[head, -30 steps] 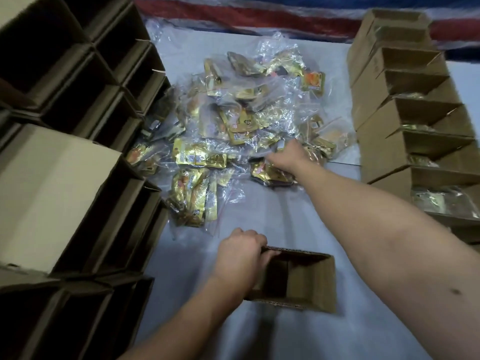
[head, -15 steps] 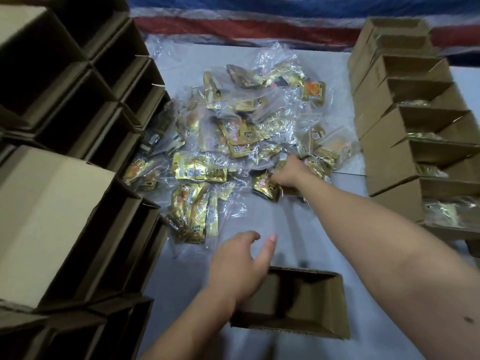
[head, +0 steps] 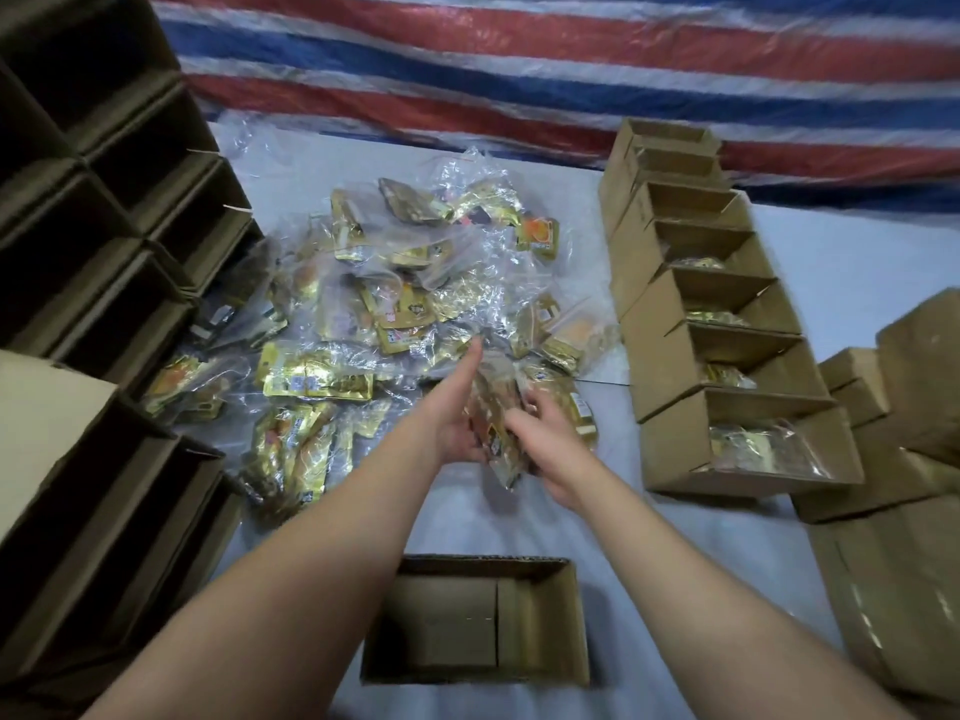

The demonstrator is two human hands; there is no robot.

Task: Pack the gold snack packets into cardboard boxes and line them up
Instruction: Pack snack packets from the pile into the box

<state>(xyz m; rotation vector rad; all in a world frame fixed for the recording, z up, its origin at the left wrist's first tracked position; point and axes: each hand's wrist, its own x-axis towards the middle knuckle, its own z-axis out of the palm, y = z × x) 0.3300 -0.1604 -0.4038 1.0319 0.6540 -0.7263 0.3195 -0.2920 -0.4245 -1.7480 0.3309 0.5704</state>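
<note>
A heap of gold snack packets (head: 415, 304) in clear plastic bags lies in the middle of the white table. At its near edge both my hands meet on one bag of gold packets (head: 496, 433). My left hand (head: 457, 407) supports it from the left with the fingers stretched forward. My right hand (head: 545, 439) grips it from the right. An open cardboard box (head: 478, 621) stands below my hands near the front edge, with nothing inside.
A line of open boxes (head: 727, 356) runs along the right, several holding gold packets. More boxes (head: 893, 459) are stacked at the far right. Stacks of dark open boxes (head: 104, 252) fill the left side. A striped tarp (head: 519, 70) hangs behind.
My left hand has let go of the open box and moved up to the heap. My right hand has drawn a bag of packets back, and both hands now hold it.
</note>
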